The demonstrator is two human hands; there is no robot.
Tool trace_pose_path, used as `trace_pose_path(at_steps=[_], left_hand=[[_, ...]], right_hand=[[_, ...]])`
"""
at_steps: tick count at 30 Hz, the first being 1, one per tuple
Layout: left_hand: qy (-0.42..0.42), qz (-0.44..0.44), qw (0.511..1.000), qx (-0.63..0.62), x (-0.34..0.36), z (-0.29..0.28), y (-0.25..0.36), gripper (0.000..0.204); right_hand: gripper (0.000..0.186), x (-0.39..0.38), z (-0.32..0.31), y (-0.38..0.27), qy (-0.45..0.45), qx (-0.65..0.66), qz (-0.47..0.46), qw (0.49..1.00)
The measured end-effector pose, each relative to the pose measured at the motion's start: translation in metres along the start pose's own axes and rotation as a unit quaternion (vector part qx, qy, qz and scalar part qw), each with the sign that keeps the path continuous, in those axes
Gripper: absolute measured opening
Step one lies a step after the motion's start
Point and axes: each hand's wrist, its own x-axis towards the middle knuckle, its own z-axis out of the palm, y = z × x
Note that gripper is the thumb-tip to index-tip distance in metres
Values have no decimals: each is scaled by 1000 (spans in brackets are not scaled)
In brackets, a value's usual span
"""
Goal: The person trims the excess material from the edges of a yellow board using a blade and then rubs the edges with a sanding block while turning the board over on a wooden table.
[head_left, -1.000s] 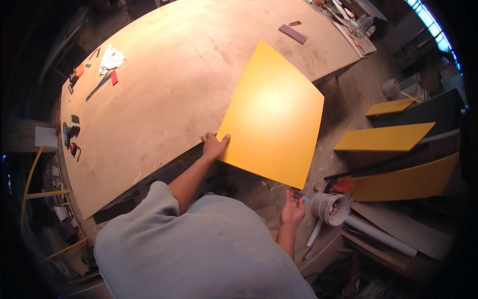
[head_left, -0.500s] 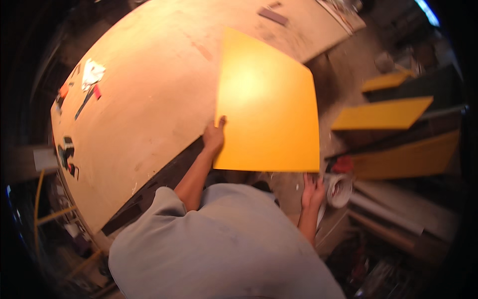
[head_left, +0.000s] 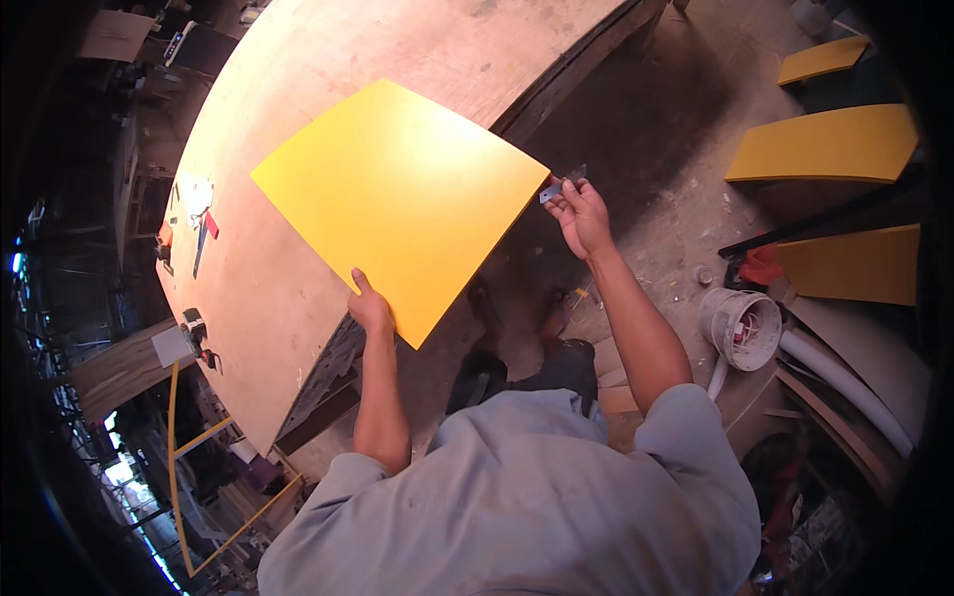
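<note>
A flat yellow panel (head_left: 402,204) is tilted over the edge of a large wooden worktable (head_left: 268,328). My left hand (head_left: 372,306) grips its lower-left edge, thumb on the top face and the other fingers underneath. At the panel's right corner, my right hand (head_left: 584,219) pinches a small grey metal blade-like tool (head_left: 550,193) with a hole in it. The tool is against or very close to the panel's edge; I cannot tell whether it touches. Part of the tool is hidden behind my fingers.
Toward the table's left side lie a cordless drill (head_left: 194,326) and a red-and-dark hand tool (head_left: 205,238) beside white paper. More yellow panels (head_left: 825,144) stand at the right. A white bucket (head_left: 740,328) with scraps sits on the floor below them, near boards.
The panel has turned and shifted left over the table. My right hand has moved up and away from the lower edge to the right corner, where the metal tool now shows.
</note>
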Motion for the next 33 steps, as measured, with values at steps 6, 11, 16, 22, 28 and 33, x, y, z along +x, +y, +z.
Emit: trace_pose_path(at_steps=[6,11,16,22,28,33], left_hand=[[-41,-18,998,51,9,6,-1,78],[-107,89,959,249,16,-7,9,84],[-87,80,893,435,4,-25,69,67],[-80,418,865,265,89,46,81,56],[12,395,865,308,70,95,88,57],[15,381,869,316,69,95,87,57]], right_hand=[[12,34,-25,17,-39,94,12,995],[10,47,-54,42,-39,179,23,983],[8,56,-54,77,-69,255,22,964],[13,60,-26,86,-2,302,-10,953],[14,60,-20,79,41,240,-61,968],[17,61,-18,71,74,167,-113,977]])
